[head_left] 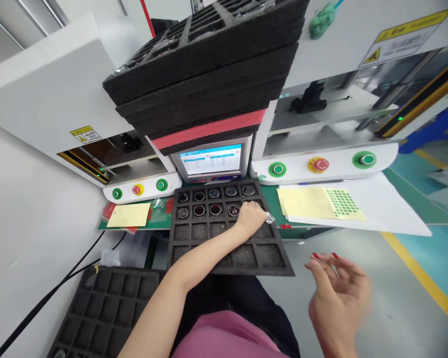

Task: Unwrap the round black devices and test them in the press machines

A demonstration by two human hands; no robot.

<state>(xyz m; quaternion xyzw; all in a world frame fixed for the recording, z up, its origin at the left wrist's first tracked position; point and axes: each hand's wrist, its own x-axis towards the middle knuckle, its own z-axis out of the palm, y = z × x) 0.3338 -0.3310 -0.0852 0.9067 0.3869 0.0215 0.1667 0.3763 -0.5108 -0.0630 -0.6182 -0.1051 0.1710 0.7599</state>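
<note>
A black foam tray (231, 271) with square cells lies in front of me, its far two rows holding round watch faces (215, 210). My left hand (251, 217) reaches over the second row, fingers closed and pointing down at the rightmost cell. A round watch face is mostly hidden beneath those fingers, and a bit of clear plastic film (270, 218) sticks out beside them. Off the tray's right side, my right hand (338, 293) is raised with its fingers curled and the thumb near the index fingertip. Whether anything small is pinched there is not visible.
A tall stack of black foam trays (209, 84) stands above a lit monitor (212, 161). White press machines with green and red buttons (318, 165) flank it. Yellow sheets (302, 203) lie at right, one with green dots. Another foam tray (108, 303) sits low at left.
</note>
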